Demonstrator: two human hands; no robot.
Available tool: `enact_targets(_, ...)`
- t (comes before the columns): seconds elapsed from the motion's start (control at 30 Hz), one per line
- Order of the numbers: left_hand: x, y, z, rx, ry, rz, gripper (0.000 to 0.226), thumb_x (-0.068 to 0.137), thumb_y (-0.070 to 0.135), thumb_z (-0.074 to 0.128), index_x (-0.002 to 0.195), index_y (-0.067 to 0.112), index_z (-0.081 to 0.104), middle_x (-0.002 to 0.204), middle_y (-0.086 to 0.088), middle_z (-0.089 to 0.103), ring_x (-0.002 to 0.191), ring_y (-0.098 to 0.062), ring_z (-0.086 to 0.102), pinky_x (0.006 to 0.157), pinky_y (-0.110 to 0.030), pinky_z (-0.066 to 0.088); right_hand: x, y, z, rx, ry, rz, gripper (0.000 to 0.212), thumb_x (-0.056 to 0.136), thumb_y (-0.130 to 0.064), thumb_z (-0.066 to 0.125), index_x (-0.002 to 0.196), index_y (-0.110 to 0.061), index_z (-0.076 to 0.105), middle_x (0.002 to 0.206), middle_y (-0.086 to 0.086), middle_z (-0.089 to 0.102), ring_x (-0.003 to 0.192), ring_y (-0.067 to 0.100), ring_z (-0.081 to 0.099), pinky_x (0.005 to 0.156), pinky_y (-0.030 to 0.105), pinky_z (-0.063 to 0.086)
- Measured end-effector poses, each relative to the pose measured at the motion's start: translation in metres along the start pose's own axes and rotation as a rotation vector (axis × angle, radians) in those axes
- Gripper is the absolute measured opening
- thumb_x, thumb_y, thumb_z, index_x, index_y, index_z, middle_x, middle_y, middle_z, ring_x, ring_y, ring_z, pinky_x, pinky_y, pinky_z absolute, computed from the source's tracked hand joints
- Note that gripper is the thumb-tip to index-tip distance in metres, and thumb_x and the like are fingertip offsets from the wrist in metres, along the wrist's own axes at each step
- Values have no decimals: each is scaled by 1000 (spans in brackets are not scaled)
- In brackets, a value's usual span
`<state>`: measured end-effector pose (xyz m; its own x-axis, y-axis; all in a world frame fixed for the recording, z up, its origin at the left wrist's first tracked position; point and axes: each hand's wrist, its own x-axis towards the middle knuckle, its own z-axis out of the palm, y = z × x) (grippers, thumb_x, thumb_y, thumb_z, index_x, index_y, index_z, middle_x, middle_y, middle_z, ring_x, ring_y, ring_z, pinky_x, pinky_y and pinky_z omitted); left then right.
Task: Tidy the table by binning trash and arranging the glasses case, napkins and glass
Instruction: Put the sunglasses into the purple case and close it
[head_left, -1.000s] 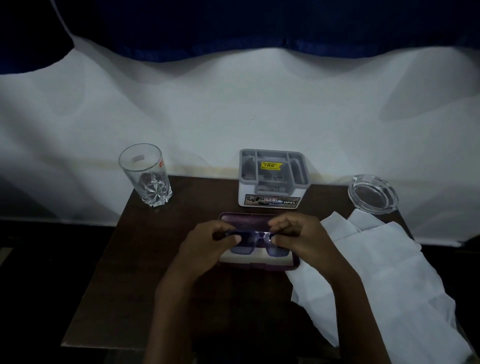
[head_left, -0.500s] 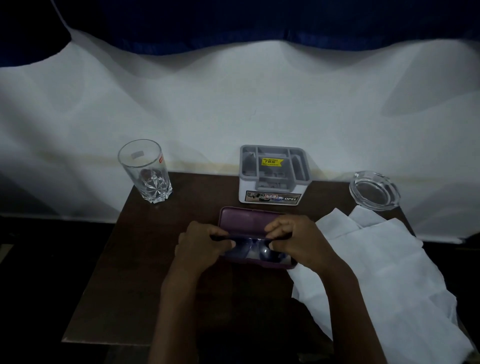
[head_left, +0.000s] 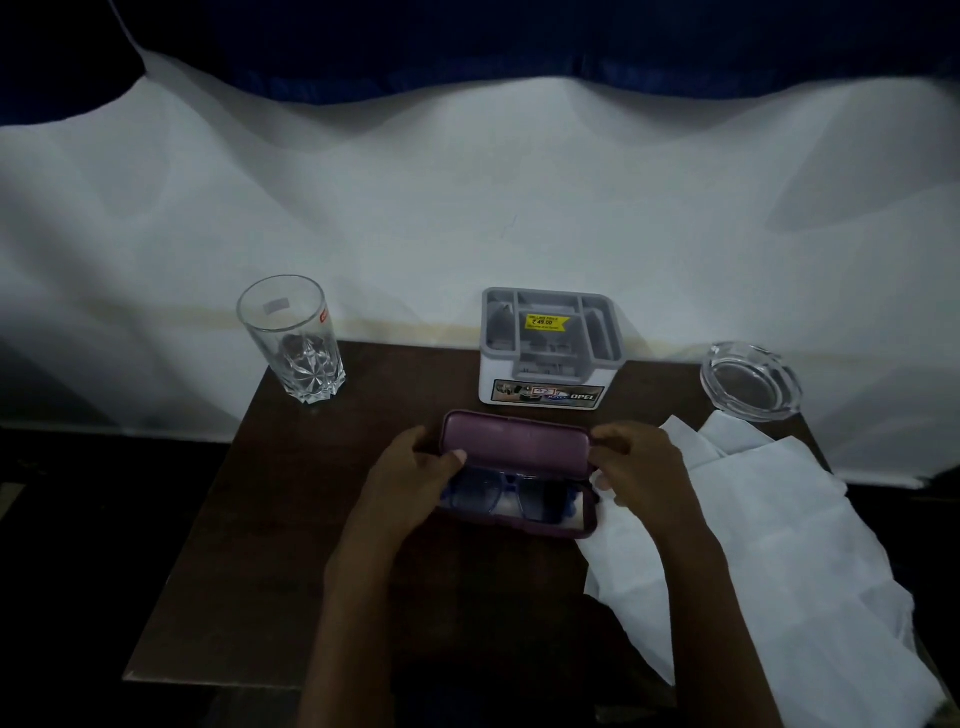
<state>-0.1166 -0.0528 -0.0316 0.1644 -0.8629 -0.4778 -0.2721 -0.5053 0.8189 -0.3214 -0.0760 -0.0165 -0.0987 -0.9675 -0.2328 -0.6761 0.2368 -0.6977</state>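
Moved to glasses case (head_left: 514, 441) ends: left hand (head_left: 410, 467), right hand (head_left: 639, 462); glasses (head_left: 498, 491) half-hidden.

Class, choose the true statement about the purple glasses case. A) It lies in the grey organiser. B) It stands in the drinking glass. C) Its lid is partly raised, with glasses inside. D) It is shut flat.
C: the lid of the glasses case stands partway up, and the blue glasses show in its lower half.

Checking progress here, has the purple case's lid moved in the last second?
Yes. The lid has swung forward, away from the grey organizer and toward the person, and is now half closed over the glasses.
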Motion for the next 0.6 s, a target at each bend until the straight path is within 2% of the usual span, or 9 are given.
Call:
enact_targets(0.07, -4, 6, 0, -87, -35, -57, 43, 92, 23, 54, 132, 11, 46, 108, -4, 59, 93, -21, 58, 69, -32, 51, 1, -2, 2, 31, -7, 5, 22, 88, -5, 49, 102, -2, 65, 102, 19, 67, 94, 34, 62, 88, 50, 49)
enact_targets(0.13, -7, 8, 1, -196, -71, -93, 29, 95, 19, 49, 123, 15, 53, 93, 2, 57, 82, -14, 56, 66, -31, 51, 1, -3, 3, 112, 28, 4, 23, 87, -7, 48, 102, -7, 66, 100, 15, 67, 93, 31, 63, 88, 49, 50)
enact_targets(0.23, -9, 11, 2, -309, -46, -98, 18, 95, 15, 47, 108, 24, 56, 100, -2, 58, 81, -13, 57, 62, -31, 50, 0, -2, 1, 241, 84, -23, 26, 86, -4, 48, 102, -15, 65, 97, 8, 67, 90, 28, 64, 86, 46, 52)
enact_targets(0.3, -10, 13, 0, -383, -19, -85, 19, 94, 10, 46, 99, 26, 56, 103, -2, 60, 81, -14, 58, 57, -28, 49, -1, -3, -2, 385, 108, -33, 29, 88, -2, 45, 105, -20, 61, 99, 5, 66, 88, 23, 64, 78, 38, 55)
enact_targets(0.4, -10, 17, -2, -502, -14, -45, 24, 92, 8, 46, 99, 27, 57, 94, 1, 65, 77, -14, 63, 49, -23, 49, -3, -7, -6, 596, 126, -51, 30, 91, 1, 41, 105, -16, 61, 96, 5, 65, 82, 16, 62, 64, 19, 53)
enact_targets(0.53, -14, 22, -6, -628, -18, -18, 23, 94, 9, 45, 100, 26, 60, 92, -1, 68, 78, -18, 66, 50, -24, 54, -5, -13, -7, 761, 159, -70, 37, 87, 7, 42, 90, -20, 66, 92, 2, 68, 86, 17, 63, 75, 29, 52)
enact_targets(0.6, -16, 24, -6, -675, -10, -11, 21, 95, 13, 43, 102, 24, 61, 97, -2, 68, 81, -20, 67, 52, -26, 55, -6, -14, -7, 820, 171, -75, 38, 84, 9, 44, 87, -21, 67, 88, -2, 69, 84, 15, 63, 71, 26, 53)
